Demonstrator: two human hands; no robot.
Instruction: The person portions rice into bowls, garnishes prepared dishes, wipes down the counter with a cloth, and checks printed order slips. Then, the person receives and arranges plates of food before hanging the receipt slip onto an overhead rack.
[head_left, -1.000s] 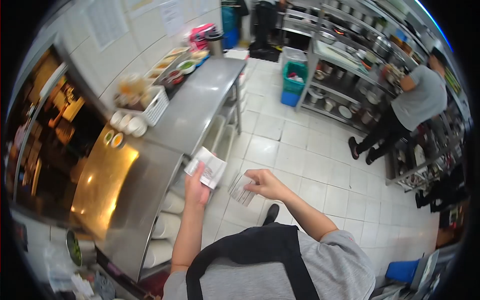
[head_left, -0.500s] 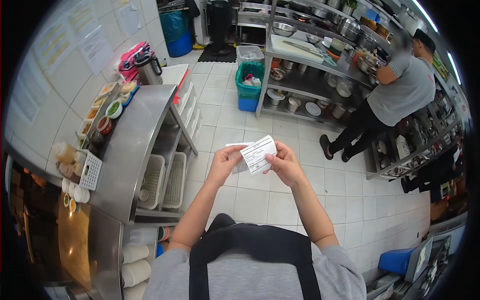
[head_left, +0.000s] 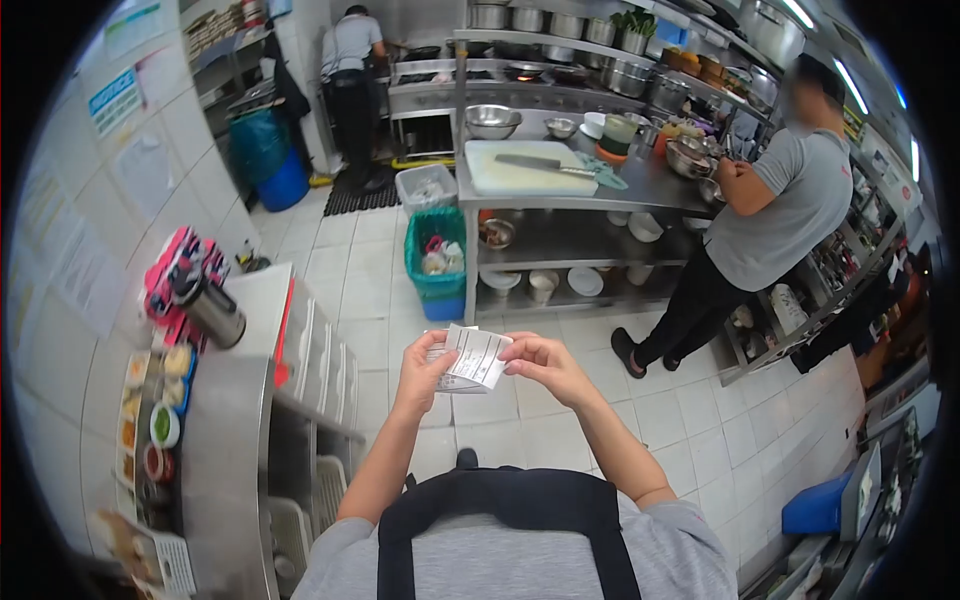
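Above tiled floor, mid-aisle: left hand (head_left: 428,368) and right hand (head_left: 540,364) both pinch paper slips (head_left: 472,360) at chest height. Half second ago printed face tilted up-right; now flatter, hands closer together, view swung off steel desk (head_left: 222,440) toward co-worker (head_left: 770,210). Reading likely underway. Slips white, creased, printed, overlapping.

Small white printed paper slips (head_left: 471,358), overlapping one another, are held up at chest height over the tiled floor, tilted slightly, pinched from both sides.
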